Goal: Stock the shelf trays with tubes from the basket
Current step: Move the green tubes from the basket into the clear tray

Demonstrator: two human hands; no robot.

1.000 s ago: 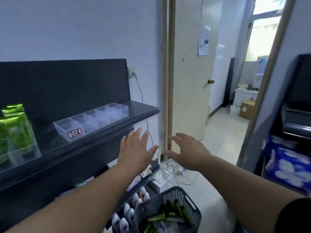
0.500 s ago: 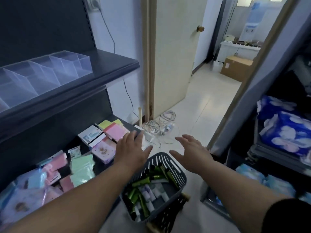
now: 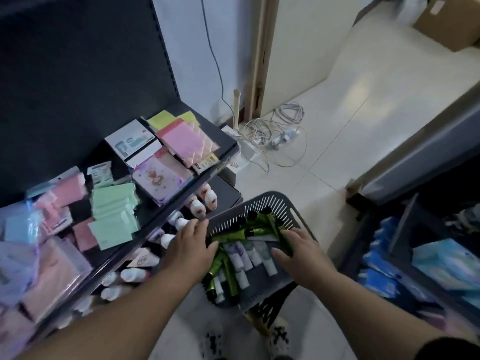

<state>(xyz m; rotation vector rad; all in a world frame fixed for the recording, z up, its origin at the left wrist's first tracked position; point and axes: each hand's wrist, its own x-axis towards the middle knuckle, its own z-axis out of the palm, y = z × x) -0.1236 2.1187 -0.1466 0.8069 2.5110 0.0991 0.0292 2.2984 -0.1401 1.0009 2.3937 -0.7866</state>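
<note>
A dark grey slotted basket (image 3: pixel 262 203) stands low in front of me, beside the shelf. Several green tubes (image 3: pixel 250 232) and white tubes (image 3: pixel 244 259) lie jumbled inside it. My left hand (image 3: pixel 191 246) reaches over the basket's left rim, its fingers spread and its thumb next to the green tubes. My right hand (image 3: pixel 298 252) is inside the basket on the right, fingers lying on a green tube and thumb stretched toward the white ones. Neither hand has a tube lifted. The clear shelf trays are out of view.
On the left, a dark shelf (image 3: pixel 207 175) holds pink, green and yellow packets. White bottles (image 3: pixel 197 206) stand on the shelf below it. Cables (image 3: pixel 280 131) lie on the tiled floor by the door frame. Blue packs (image 3: pixel 436 263) fill the rack on the right.
My view has tilted down from the upper shelf with the clear trays to the basket. Both hands dropped from mid-air into the basket and now touch the tubes.
</note>
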